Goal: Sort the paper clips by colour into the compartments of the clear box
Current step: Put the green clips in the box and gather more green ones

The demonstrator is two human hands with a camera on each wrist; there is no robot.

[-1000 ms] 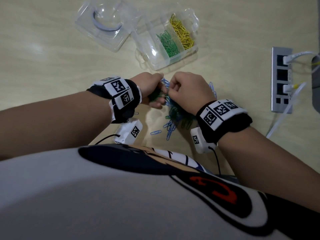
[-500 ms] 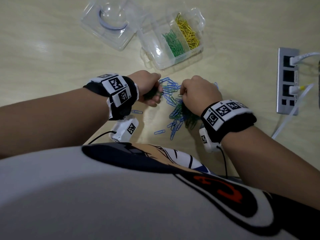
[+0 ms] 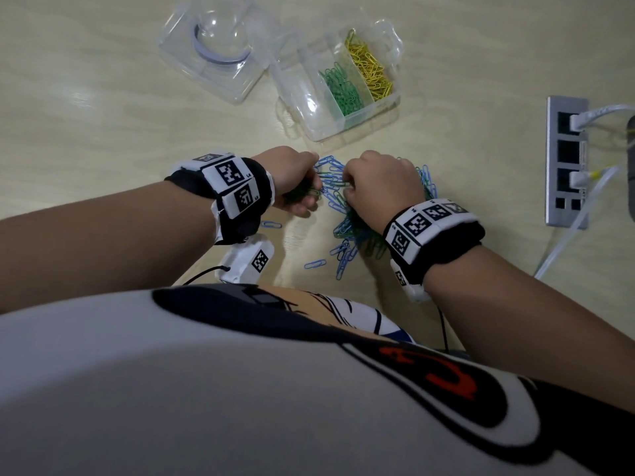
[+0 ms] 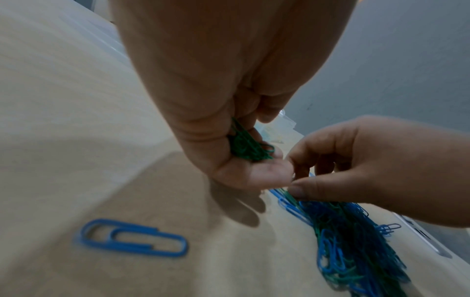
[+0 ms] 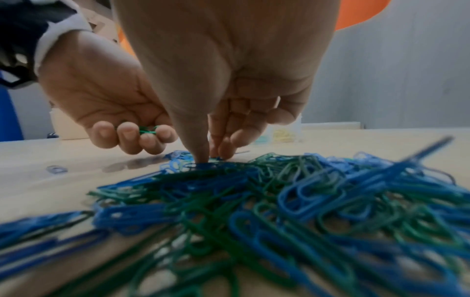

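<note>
Green clips (image 4: 250,147) bunched in left hand (image 3: 292,180), seemingly tangled.

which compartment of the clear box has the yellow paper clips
The rightmost compartment of the clear box; the middle one holds green clips, and the left one looks empty.

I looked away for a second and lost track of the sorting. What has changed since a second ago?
The hands came apart: a second ago they met over the pile. The right hand has dropped its fingertips onto the mixed blue and green clips. The left hand still holds its bunch of green clips. The clear box, with green and yellow clips in separate compartments, is unchanged.
</note>
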